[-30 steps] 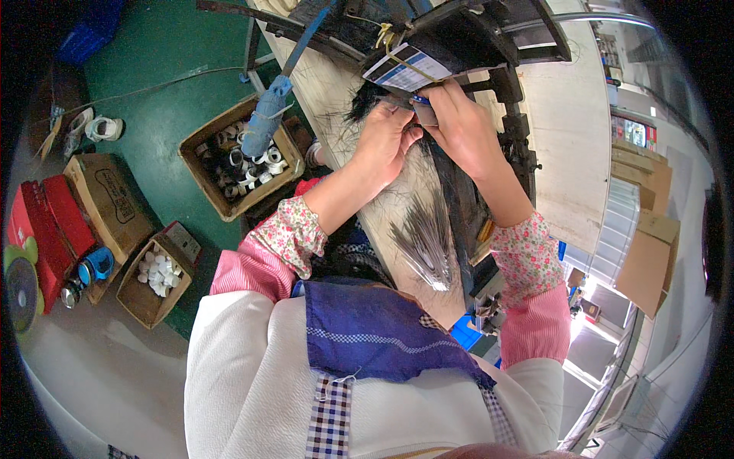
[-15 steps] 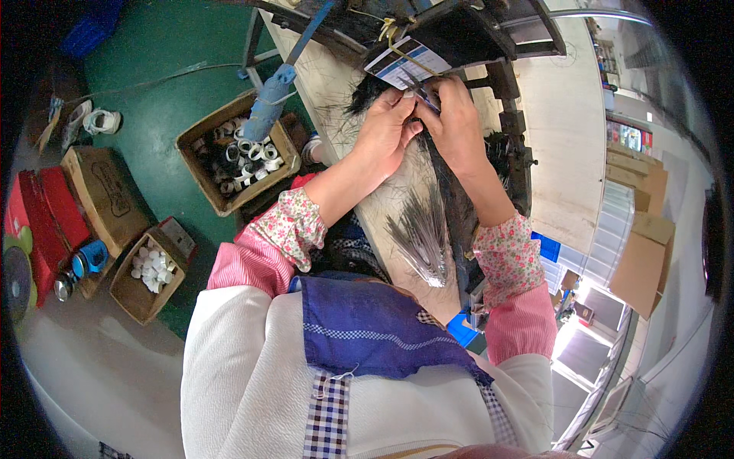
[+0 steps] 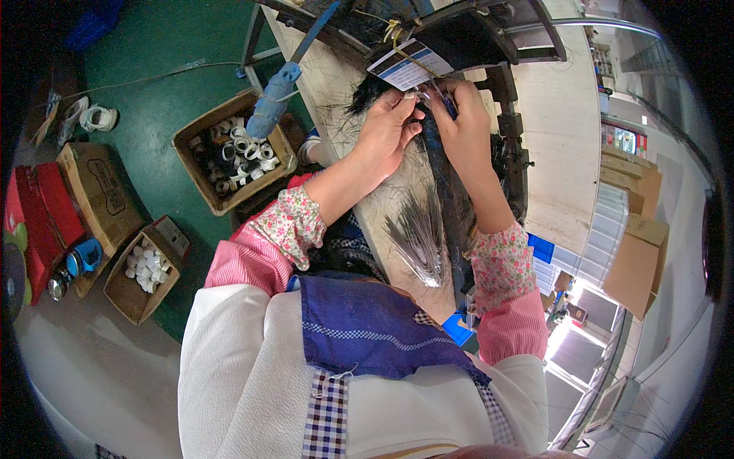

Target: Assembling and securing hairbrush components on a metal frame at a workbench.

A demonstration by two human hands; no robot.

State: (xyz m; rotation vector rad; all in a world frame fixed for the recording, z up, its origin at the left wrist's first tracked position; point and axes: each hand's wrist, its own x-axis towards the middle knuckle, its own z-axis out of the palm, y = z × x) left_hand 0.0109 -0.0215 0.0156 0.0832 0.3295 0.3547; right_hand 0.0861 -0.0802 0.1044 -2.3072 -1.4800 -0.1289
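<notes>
At the front edge of the black machine frame, my two hands are close together. My left hand point(image 3: 384, 131) is closed in a pinch, and a small white piece point(image 3: 410, 95) shows at its thumb tip. What else it grips is hidden. A tuft of black bristles point(image 3: 368, 93) shows just beyond its fingers. In my right hand point(image 3: 465, 122) is a small tool with a dark blue handle point(image 3: 449, 107), which looks like scissors. Its working end is close to the left fingertips. A fanned bundle of grey-black bristles point(image 3: 419, 237) lies on the bench nearer to me.
The pale bench point(image 3: 359, 203) is strewn with loose bristles. A printed card point(image 3: 409, 65) is tied to the black frame point(image 3: 459, 38). A blue-wrapped bar point(image 3: 273, 99) hangs over a carton of white rings point(image 3: 210, 200). Another carton with white pieces point(image 3: 147, 264) stands lower left.
My right hand has moved slightly right and its fingers have shifted around the tool, so the blue handle shows more and the blades less. My left hand stays about where it was.
</notes>
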